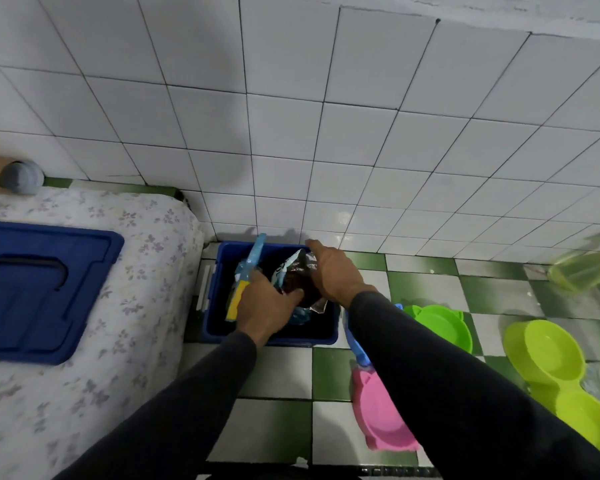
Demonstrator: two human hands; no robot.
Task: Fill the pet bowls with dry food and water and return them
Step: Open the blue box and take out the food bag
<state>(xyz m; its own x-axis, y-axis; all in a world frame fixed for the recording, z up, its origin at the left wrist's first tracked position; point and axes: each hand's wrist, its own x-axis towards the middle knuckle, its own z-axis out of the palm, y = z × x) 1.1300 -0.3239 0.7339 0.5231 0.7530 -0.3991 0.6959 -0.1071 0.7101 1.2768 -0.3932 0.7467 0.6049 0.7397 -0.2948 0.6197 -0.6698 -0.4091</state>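
Reaching into the blue bin [215, 306] on the floor, both hands meet at the open food bag [293, 277]. Left hand [265, 303] fingers curl on the bag's near side; right hand [333, 271] grips its top edge. I note the green bowl [444, 327], pink bowl [378, 420] and lime double bowl [555, 372] on the floor tiles to the right. Blue lid [39, 289] lies on the bed [136, 341].

Pretty dim, cool indoor light coming from above. Soft grey shadows smear across the wall [222, 109] above the hands, with faint glare on the tiles just past the right hand [336, 271]. Inside of the bin [319, 336] is near black. Wide-angle bends the tile lines; far right is motion-blurred.
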